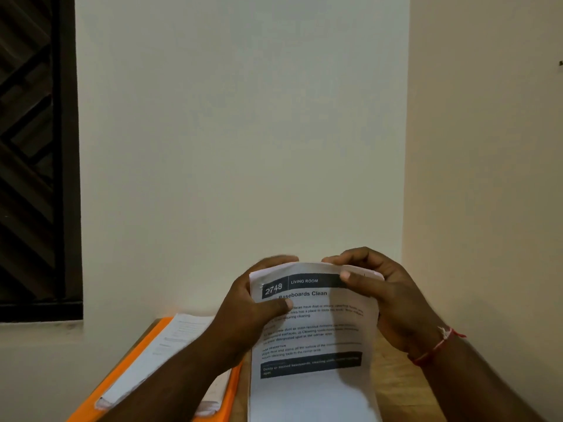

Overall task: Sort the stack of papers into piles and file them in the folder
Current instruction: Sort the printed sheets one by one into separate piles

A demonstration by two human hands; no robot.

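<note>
I hold a stack of printed papers (310,336) upright above the wooden table. The front sheet reads "2748 Living Room, Baseboards Clean". My left hand (253,303) grips the stack's upper left edge, with the thumb across the front sheet. My right hand (384,287) pinches the top right corner, thumb on the dark header band. An orange folder (146,345) lies open on the table to the left, with a pile of papers (170,345) inside it. My left forearm hides part of that pile.
The wooden table (393,379) stands against a pale wall (243,132) that fills most of the view. A dark window with a lattice (33,147) is at the far left. A red thread bracelet (435,348) circles my right wrist.
</note>
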